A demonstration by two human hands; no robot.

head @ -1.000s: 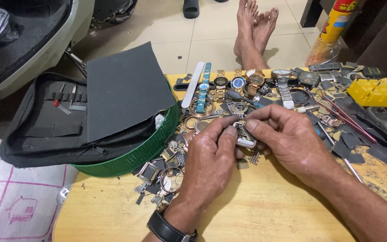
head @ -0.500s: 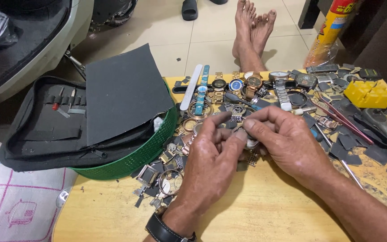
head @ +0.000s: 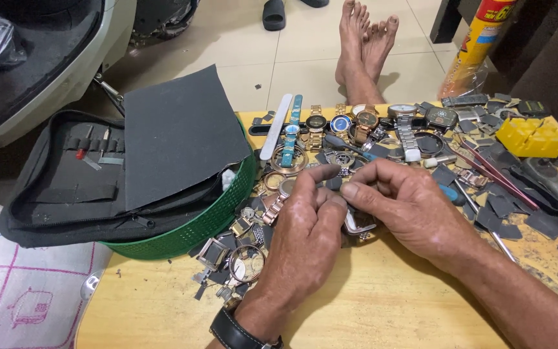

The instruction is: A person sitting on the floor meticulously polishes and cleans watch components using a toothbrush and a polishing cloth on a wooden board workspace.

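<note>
Both hands meet over the middle of a wooden table [head: 382, 310]. My left hand [head: 305, 236], with a black wristband, and my right hand [head: 408, 207] pinch a small silver watch part [head: 356, 226] between their fingertips; most of it is hidden by the fingers. Around and beyond the hands lie several wristwatches [head: 337, 123], watch cases, rings and loose dials [head: 247, 265]. A blue-handled tool [head: 450, 194] sits just right of my right hand.
A green basket [head: 201, 226] at the left holds an open black tool case [head: 66, 181] and a dark sandpaper sheet [head: 175, 136]. Yellow block [head: 531, 137], red tweezers [head: 498, 178] and dark sandpaper scraps lie right. Bare feet [head: 363, 39] rest beyond the table, near a spray can [head: 479, 45].
The hands have drawn closer together, and the fingers now cover more of the silver part, which showed clearly between them a second ago.
</note>
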